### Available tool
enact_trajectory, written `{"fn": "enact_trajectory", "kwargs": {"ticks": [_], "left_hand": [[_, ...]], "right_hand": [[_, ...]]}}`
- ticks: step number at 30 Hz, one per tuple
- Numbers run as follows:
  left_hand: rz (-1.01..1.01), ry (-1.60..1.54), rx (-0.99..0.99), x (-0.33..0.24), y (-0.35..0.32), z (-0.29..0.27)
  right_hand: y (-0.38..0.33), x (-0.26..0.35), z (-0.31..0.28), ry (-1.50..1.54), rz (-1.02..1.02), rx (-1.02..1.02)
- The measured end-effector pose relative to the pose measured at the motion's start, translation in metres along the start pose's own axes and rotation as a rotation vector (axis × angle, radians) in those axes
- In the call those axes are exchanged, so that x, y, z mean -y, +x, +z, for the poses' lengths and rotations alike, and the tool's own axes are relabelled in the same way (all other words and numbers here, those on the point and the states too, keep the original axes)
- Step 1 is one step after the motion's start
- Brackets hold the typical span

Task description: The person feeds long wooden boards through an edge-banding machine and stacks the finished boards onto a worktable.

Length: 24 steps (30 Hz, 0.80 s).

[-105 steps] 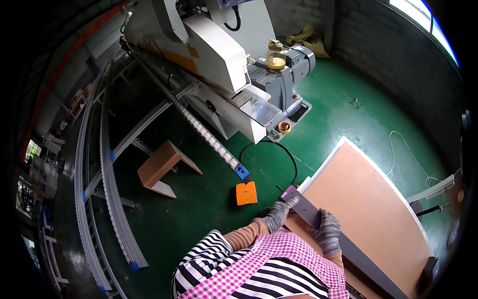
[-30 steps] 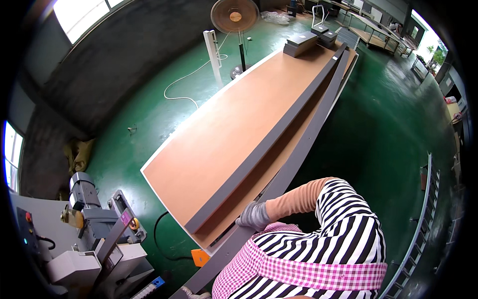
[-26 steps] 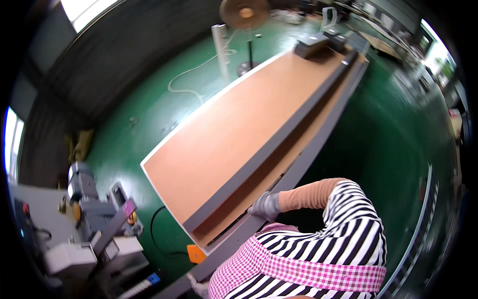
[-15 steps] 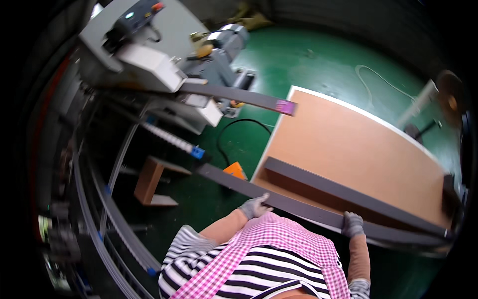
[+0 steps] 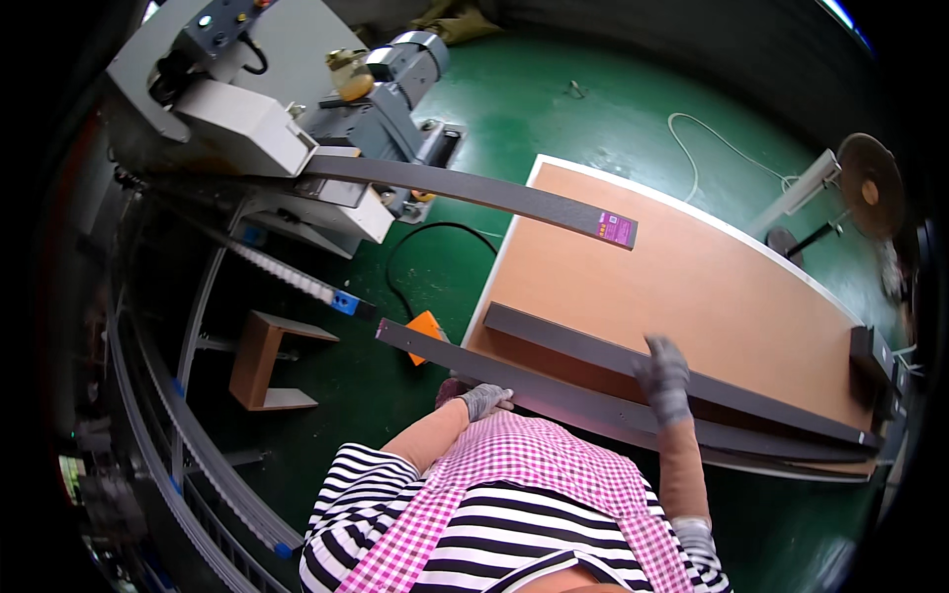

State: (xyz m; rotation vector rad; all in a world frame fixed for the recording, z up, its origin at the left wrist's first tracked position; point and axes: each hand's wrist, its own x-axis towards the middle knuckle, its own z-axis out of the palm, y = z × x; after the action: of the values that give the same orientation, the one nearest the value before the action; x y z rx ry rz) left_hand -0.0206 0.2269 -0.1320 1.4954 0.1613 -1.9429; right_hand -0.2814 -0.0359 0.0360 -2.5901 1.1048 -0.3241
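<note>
we noted left hand (image 5: 484, 401) gripping near strip (image 5: 583, 403); right hand (image 5: 664, 380) blurred, grip we couldn't tell. one-sided support, we judged, risked near strip twisting.

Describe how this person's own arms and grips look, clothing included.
The left grip and right grip are covered by grey knit gloves, the right one blurred. The upper arms wear loose sleeves with black and white stripes. I see no cables, and no printed markings can be made out on the gloves or sleeves.

2 long boards (image 5: 583, 347) on table (image 5: 682, 306) (brown-topped)
</note>
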Motion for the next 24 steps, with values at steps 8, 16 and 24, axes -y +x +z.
{"fn": "enact_trajectory", "kwargs": {"ticks": [8,16,24], "left_hand": [[0.366,1.381,-0.042,-0.048,-0.024,-0.012],[0.852,0.62,-0.384,-0.126,-0.099,-0.021],[1.256,1.058,-0.806,-0.258,-0.154,-0.042]], "right_hand": [[0.197,0.118,-0.007,-0.212,-0.156,-0.001],[0.249,0.095,0.014,-0.292,-0.045,0.177],[0.219,0.006,-0.01,-0.311,-0.033,0.113]]}}
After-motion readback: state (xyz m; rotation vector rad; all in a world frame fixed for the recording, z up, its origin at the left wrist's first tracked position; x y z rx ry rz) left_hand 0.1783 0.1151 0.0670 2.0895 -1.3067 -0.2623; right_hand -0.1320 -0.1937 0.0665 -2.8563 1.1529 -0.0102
